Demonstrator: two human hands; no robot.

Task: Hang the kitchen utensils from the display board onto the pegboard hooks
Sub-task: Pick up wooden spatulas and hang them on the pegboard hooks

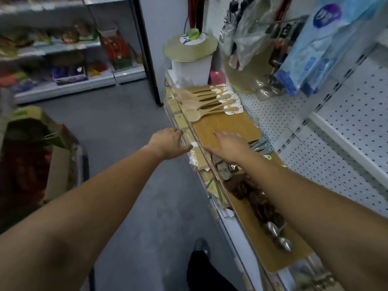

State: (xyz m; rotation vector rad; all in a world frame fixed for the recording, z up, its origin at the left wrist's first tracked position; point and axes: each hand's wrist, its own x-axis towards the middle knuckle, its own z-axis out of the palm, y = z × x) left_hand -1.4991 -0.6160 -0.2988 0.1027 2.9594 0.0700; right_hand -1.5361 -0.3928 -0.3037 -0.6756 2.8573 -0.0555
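Forearms first, both bare, filling the bottom of the shot and reaching fwd to the shelf. Right hand is flat, palm down on the display board, fingers spread wide and straight, holding nothing. Left hand sits at the front edge of the shelf, just left of the board, thumb out toward the right hand. Its fingers look relaxed w/ nothing in them afaict, tho it's blurry. Hands are near each other but apart.

Utensils are all lying on the board. Just right of the right hand there's a bunch of metal utensils w/ bluish ends; can't tell if the hand touches them. Beside and partly under the right forearm is a pile of dark brown utensils, then steel spoons closer to the cam. At the far end of the board is a row of wooden spoons w/ white-orange card tags, bowls pointing left.

Pegboard is the white perforated wall on the right, rising behind the board. Higher up on it, hooks carry bagged stuff, w/ blue packs hanging near them. Past the wooden spoons stands a white tub w/ a round gold disc on top.

Left side has grey floor, a cardboard box and stocked racks in the bg, all blurry. Dark shoe at the bottom.
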